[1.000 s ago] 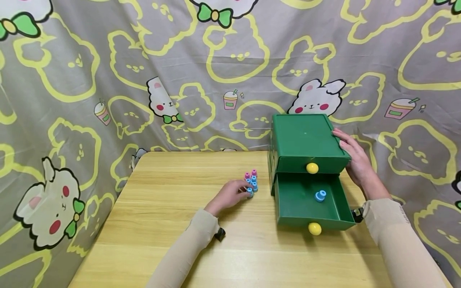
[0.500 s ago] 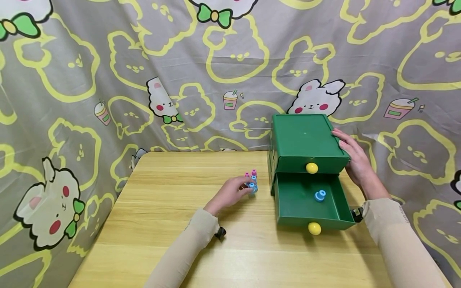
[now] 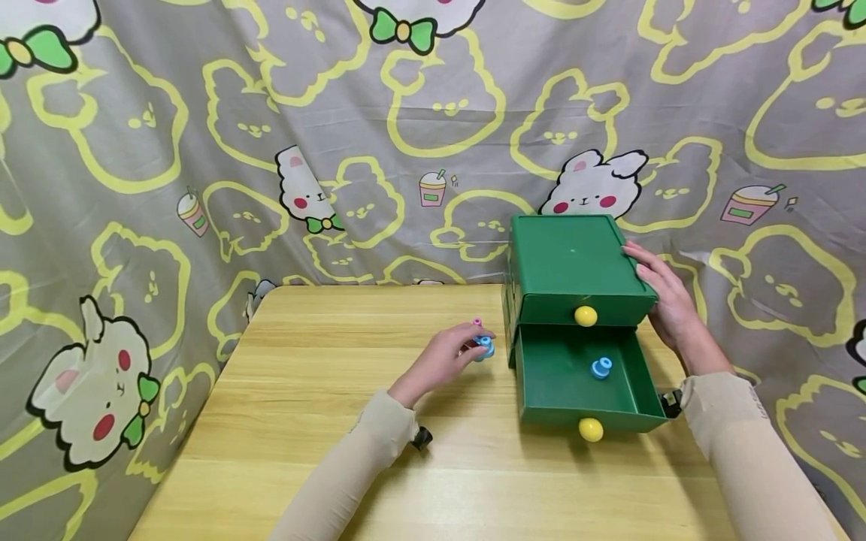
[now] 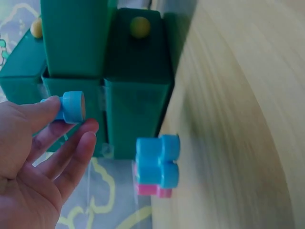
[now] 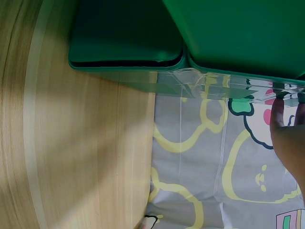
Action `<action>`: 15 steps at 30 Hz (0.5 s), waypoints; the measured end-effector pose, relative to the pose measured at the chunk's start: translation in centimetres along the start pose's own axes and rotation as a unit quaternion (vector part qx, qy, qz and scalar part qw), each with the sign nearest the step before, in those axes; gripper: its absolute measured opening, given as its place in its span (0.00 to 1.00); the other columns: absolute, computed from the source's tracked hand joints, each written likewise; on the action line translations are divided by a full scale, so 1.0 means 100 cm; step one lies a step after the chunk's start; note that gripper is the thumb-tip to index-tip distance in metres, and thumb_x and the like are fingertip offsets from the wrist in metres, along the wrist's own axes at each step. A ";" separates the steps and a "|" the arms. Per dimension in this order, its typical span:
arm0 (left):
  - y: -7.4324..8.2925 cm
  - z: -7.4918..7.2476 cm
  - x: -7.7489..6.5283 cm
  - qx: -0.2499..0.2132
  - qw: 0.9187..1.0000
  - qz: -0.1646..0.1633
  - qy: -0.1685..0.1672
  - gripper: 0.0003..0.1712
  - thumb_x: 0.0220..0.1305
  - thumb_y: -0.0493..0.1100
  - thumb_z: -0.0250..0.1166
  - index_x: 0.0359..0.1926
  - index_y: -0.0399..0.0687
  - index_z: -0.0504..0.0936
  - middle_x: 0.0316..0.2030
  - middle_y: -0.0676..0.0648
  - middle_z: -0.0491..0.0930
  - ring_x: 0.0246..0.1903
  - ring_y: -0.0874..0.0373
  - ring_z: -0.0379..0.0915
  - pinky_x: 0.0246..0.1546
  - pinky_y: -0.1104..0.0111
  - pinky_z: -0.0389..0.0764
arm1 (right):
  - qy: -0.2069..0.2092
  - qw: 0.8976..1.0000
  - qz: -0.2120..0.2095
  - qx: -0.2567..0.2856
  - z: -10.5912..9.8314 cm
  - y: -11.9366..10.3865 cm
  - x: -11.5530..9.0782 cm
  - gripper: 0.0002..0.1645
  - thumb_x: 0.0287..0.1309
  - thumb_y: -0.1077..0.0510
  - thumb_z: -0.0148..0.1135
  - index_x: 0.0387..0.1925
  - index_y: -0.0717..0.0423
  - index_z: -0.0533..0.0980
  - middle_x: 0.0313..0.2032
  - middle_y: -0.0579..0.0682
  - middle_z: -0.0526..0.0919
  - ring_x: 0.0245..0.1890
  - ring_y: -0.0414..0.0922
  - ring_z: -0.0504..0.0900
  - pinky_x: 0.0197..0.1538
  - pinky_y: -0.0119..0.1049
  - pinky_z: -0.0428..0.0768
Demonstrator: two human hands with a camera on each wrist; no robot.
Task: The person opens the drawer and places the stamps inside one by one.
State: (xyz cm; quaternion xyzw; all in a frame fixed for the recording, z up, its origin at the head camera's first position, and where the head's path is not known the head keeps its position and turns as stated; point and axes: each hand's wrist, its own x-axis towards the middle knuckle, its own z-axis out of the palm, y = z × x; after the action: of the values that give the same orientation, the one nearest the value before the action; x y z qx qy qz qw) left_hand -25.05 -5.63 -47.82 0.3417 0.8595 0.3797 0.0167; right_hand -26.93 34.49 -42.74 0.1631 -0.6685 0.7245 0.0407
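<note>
Since half a second ago, a blue piece (image 4: 72, 107) pinched in the left hand (image 3: 440, 355) has shifted nearer the green cabinet (image 3: 571, 255), the hand moving with it; it is now held above the bench (image 3: 325, 353) just off the cabinet's left side, wide end toward the bench, its narrow end partly covered by thumb and finger. The hand's other fingers are loosely bent. Also near the cabinet's left side stands a tight cluster of pieces (image 4: 158, 162), largely masked by the left hand in the head view, where one pink top (image 3: 476, 322) peeps out; the left wrist view shows blue ones in front and pink partly covered behind, so their full number cannot be told. Another blue piece (image 3: 601, 367) sits wide end down in the cabinet's pulled-out drawer (image 3: 561, 383). Beneath that drawer, the cabinet's bottom drawer (image 4: 138, 109) is concealed from the head view but shows, rather blurred, in the left wrist view. At the cabinet's upper right edge rests the right hand (image 3: 666, 300), fingers extended and touching the side; the right wrist view cuts it off, with the fingertips dark and hard to make out. Behind the cabinet, patterned cloth (image 3: 446, 120) runs out of frame.
</note>
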 end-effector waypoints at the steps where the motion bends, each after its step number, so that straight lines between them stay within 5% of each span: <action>1: 0.003 0.000 0.001 0.005 1.000 0.007 0.003 0.16 0.77 0.43 0.61 0.61 0.50 0.82 0.53 0.50 0.85 0.58 0.53 0.81 0.54 0.68 0.83 | 0.000 1.000 -0.001 0.000 0.000 0.000 0.000 0.30 0.83 0.52 0.43 0.80 0.52 0.60 0.83 0.46 0.44 0.82 0.46 0.42 0.63 0.22 0.69; 5: 0.013 0.000 0.004 0.015 0.999 0.031 0.014 0.16 0.77 0.45 0.61 0.61 0.53 0.82 0.52 0.52 0.84 0.56 0.56 0.81 0.53 0.69 0.83 | -0.001 1.000 -0.002 0.001 0.000 0.000 0.000 0.30 0.83 0.52 0.43 0.80 0.51 0.60 0.83 0.45 0.44 0.82 0.45 0.41 0.62 0.22 0.69; 9: 0.023 0.001 0.006 0.012 0.999 0.048 0.019 0.16 0.77 0.46 0.61 0.61 0.51 0.83 0.51 0.51 0.83 0.43 0.62 0.79 0.48 0.72 0.82 | -0.001 1.000 0.000 0.000 0.000 0.000 -0.001 0.30 0.83 0.52 0.43 0.80 0.51 0.60 0.83 0.45 0.44 0.82 0.46 0.42 0.62 0.22 0.70; 15: 0.034 0.005 0.012 0.028 0.997 0.068 0.017 0.17 0.77 0.48 0.61 0.62 0.55 0.82 0.51 0.53 0.84 0.42 0.64 0.78 0.54 0.65 0.77 | -0.001 1.000 0.000 0.002 0.000 0.000 0.000 0.30 0.83 0.52 0.43 0.80 0.51 0.60 0.83 0.45 0.44 0.82 0.46 0.42 0.62 0.22 0.70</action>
State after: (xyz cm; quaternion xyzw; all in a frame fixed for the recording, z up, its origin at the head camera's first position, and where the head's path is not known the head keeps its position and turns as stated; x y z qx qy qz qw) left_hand -23.80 -2.96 -45.63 0.3930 0.8448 0.3617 -0.0336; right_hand -26.92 34.45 -42.76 0.1644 -0.6672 0.7254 0.0398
